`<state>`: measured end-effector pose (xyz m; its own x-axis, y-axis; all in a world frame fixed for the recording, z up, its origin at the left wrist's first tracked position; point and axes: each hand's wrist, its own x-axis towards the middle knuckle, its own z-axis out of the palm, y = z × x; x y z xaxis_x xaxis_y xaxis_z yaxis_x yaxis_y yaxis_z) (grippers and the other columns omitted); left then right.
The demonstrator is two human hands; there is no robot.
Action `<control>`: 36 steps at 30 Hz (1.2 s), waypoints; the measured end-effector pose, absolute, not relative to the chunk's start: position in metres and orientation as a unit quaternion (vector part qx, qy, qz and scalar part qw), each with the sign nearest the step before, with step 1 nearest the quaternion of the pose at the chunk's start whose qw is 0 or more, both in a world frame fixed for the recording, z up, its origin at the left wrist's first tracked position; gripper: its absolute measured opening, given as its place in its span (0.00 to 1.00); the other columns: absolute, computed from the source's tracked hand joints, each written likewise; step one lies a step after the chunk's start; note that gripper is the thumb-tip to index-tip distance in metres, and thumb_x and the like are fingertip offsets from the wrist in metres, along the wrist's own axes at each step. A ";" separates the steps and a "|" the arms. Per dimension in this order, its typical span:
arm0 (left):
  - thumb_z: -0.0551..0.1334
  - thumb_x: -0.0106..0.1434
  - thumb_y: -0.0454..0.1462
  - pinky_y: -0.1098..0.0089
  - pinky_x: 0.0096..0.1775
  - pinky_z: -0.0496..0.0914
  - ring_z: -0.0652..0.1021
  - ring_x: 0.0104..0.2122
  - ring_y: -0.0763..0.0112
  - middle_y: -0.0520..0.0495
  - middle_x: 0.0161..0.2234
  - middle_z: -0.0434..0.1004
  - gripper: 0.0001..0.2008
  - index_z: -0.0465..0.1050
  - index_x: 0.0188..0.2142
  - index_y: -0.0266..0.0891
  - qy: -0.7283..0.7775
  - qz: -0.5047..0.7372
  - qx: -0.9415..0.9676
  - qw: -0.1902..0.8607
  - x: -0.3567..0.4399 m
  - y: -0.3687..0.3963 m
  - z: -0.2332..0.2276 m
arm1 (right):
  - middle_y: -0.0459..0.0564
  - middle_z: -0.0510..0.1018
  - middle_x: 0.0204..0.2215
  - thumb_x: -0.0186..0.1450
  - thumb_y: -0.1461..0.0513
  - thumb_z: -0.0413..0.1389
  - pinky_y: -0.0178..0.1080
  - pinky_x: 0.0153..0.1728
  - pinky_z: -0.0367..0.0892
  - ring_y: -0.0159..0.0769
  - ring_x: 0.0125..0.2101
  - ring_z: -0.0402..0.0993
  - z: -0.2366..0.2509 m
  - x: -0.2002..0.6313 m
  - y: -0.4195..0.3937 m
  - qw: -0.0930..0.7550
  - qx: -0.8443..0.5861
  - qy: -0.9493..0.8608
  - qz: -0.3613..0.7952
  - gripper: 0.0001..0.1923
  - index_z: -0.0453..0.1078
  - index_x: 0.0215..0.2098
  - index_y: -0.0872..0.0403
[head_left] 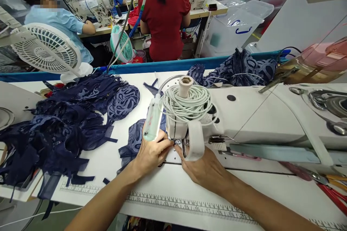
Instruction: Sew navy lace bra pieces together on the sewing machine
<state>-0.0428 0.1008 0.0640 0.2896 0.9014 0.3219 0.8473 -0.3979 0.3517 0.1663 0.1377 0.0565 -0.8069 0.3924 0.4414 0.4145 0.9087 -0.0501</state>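
A white sewing machine (238, 112) stands in front of me. My left hand (151, 151) is closed, thumb and fingers pinched at the left of the presser foot (177, 142), on a navy lace fabric piece (134, 137) that spreads out behind and left of it. On the other side of the foot, my right hand (202, 168) has its fingers drawn together with the tips at the needle plate; the machine head partly covers them, and what they hold is hidden. Pale green cord (187, 103) lies coiled on the machine head, beside a light with a pale shade (152, 119).
A heap of navy fabric pieces (73, 126) covers the table's left side. More lace (241, 68) lies behind the machine. A measuring tape (173, 202) runs along the front edge. Red-handled scissors (329, 191) lie right. A fan (47, 48) stands left; people sit beyond.
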 end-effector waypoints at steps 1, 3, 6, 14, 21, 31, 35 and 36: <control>0.53 0.68 0.34 0.62 0.42 0.67 0.74 0.33 0.66 0.48 0.30 0.74 0.12 0.75 0.35 0.43 0.546 0.238 0.801 0.055 -0.043 0.102 0.064 | 0.52 0.74 0.25 0.65 0.69 0.45 0.42 0.30 0.62 0.40 0.29 0.67 0.058 0.166 0.139 0.223 -0.216 -0.950 -0.008 0.19 0.69 0.52 0.62; 0.52 0.68 0.35 0.63 0.41 0.67 0.74 0.33 0.66 0.48 0.29 0.74 0.13 0.74 0.33 0.42 0.546 0.240 0.801 0.046 -0.043 0.103 0.064 | 0.51 0.74 0.26 0.65 0.69 0.45 0.41 0.32 0.63 0.39 0.30 0.67 0.060 0.165 0.141 0.206 -0.230 -0.951 0.035 0.19 0.70 0.51 0.60; 0.52 0.69 0.35 0.65 0.39 0.67 0.74 0.33 0.66 0.48 0.28 0.72 0.13 0.73 0.30 0.41 0.550 0.246 0.797 0.030 -0.043 0.105 0.063 | 0.50 0.74 0.27 0.65 0.69 0.46 0.41 0.33 0.63 0.38 0.31 0.67 0.058 0.164 0.144 0.208 -0.244 -0.944 0.074 0.15 0.72 0.43 0.57; 0.53 0.69 0.38 0.66 0.37 0.64 0.74 0.33 0.65 0.47 0.29 0.72 0.12 0.70 0.30 0.40 0.589 0.249 0.768 0.042 -0.042 0.111 0.058 | 0.49 0.75 0.26 0.66 0.68 0.47 0.44 0.37 0.63 0.40 0.32 0.68 0.052 0.165 0.145 0.240 -0.234 -0.942 0.014 0.21 0.67 0.55 0.56; 0.55 0.68 0.39 0.54 0.53 0.57 0.72 0.42 0.61 0.49 0.34 0.75 0.11 0.74 0.34 0.41 0.603 0.244 0.758 0.036 -0.042 0.112 0.060 | 0.52 0.78 0.31 0.68 0.67 0.44 0.44 0.37 0.61 0.42 0.36 0.69 0.048 0.166 0.144 0.195 -0.252 -0.947 0.028 0.20 0.67 0.55 0.59; 0.58 0.67 0.35 0.43 0.58 0.51 0.72 0.42 0.63 0.49 0.37 0.76 0.07 0.76 0.35 0.45 0.577 0.235 0.782 -0.023 -0.044 0.106 0.060 | 0.53 0.80 0.33 0.68 0.67 0.44 0.44 0.39 0.59 0.42 0.36 0.69 0.046 0.166 0.143 0.198 -0.254 -0.947 0.009 0.20 0.67 0.55 0.61; 0.55 0.65 0.29 0.37 0.56 0.51 0.72 0.43 0.60 0.48 0.35 0.76 0.11 0.75 0.34 0.43 0.541 0.204 0.811 -0.091 -0.040 0.104 0.065 | 0.50 0.78 0.30 0.68 0.68 0.44 0.43 0.39 0.59 0.40 0.34 0.69 0.049 0.167 0.144 0.212 -0.248 -0.945 0.026 0.19 0.69 0.54 0.57; 0.55 0.64 0.28 0.36 0.55 0.51 0.72 0.44 0.59 0.47 0.34 0.76 0.12 0.75 0.34 0.42 0.533 0.202 0.815 -0.102 -0.039 0.104 0.067 | 0.49 0.77 0.28 0.67 0.68 0.45 0.43 0.39 0.59 0.39 0.32 0.68 0.049 0.168 0.145 0.221 -0.249 -0.943 0.031 0.19 0.70 0.52 0.55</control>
